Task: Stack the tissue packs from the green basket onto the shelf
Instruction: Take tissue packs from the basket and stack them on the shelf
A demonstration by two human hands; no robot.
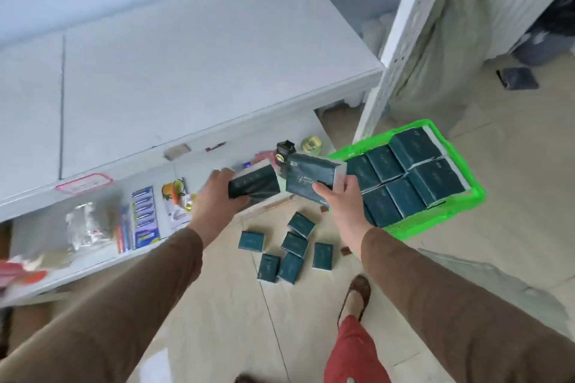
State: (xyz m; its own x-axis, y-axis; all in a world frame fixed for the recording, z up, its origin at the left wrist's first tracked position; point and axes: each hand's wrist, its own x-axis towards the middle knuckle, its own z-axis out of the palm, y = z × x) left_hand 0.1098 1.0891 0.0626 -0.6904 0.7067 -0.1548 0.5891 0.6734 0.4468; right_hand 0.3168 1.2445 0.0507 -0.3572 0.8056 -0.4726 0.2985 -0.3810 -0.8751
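On the left, a white shelf point(186, 78) stood bare above a lower ledge of packaged goods point(144, 218). The left hand point(214, 196) grasped one dark tissue pack point(253, 185); the right hand point(340, 200) grasped another pack point(311, 179). Small glossy packs point(287, 247) littered the near floor, and the green basket point(448, 208), far right, held more.

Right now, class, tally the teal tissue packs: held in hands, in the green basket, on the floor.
Packs held, left hand and right hand: 2
Packs showing in green basket: 6
Small packs on floor: 6
Total: 14
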